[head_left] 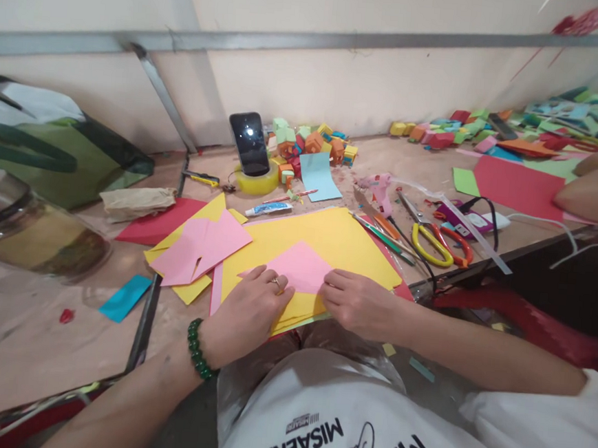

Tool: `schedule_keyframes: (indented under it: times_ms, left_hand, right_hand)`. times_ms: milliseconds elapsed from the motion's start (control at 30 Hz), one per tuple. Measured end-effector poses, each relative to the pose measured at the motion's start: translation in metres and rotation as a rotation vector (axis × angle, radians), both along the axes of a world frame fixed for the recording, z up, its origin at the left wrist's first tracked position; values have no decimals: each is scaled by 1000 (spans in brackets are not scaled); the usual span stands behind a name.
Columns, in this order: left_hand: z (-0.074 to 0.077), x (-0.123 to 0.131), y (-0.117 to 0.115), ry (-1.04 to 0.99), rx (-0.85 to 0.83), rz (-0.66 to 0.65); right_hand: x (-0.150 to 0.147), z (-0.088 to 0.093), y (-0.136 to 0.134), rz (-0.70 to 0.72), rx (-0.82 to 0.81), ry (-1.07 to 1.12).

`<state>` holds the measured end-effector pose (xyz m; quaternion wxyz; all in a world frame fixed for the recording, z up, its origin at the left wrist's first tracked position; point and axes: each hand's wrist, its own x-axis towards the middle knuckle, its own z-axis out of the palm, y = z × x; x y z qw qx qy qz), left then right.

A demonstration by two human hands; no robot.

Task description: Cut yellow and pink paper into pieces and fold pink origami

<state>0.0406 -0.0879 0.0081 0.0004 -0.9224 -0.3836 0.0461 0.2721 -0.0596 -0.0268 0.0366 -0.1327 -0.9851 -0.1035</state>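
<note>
A pink sheet of paper (303, 266), its top coming to a point, lies on a stack of yellow paper (329, 230) at the table's front edge. My left hand (254, 303), with a ring and a green bead bracelet, has its fingers bent and pressed together on the sheet's left side. At the right side, my right hand (360, 303) pinches the sheet's edge. The fingertips partly cover the lower edge, so any crease there is hard to see. Left of the stack lie cut pink pieces (201, 244) over more yellow paper.
Yellow-handled scissors (432, 245), a pink glue gun (379, 189) and pens (385, 238) lie to the right. A phone (251, 144) leans on a tape roll (255, 179) near paper cubes (310, 142). A glass jug (34, 231) stands left. Another person's arm (597, 185) reaches in at right.
</note>
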Motion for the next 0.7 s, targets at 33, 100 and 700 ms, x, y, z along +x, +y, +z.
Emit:
schedule_keyframes:
  times_ms: [33,100,700]
  left_hand:
    - [-1,-1,0,-6,10,-6]
    - [-2,-2,-1,-13,32,-12]
    - [-26,-49,-28,-205,252,225]
  right_hand:
    - [6,-2,-1,-10,-6,30]
    - [18,-7,-4,-36,-21,98]
    - [34,-24,-12,-137,-59,422]
